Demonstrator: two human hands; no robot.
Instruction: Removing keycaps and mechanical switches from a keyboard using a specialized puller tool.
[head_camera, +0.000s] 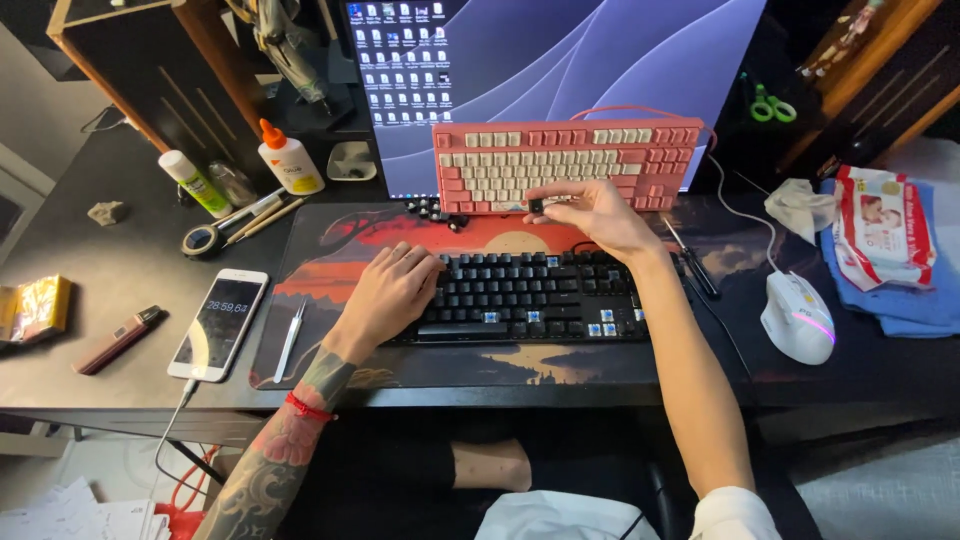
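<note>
On the dark desk, a monitor (560, 60) stands at the back with a pink keyboard (565, 165) propped upright against its screen. Below lies a desk mat (330, 240) printed with a red sunset, and on it a black keyboard (540, 295) with several caps missing along its lower rows, blue switches showing. The left hand (390, 290) rests flat on that keyboard's left end, fingers loosely spread, gripping nothing. The right hand (595, 212) hovers at the pink keyboard's lower edge, thumb and forefinger pinched on what looks like a small black keycap (536, 206). A white mouse (798, 317) sits to the right, a smartphone (218, 322) to the left, with tweezers (291, 340) just beside it on the mat. Loose black keycaps (432, 211) cluster near the pink keyboard's left corner.
</note>
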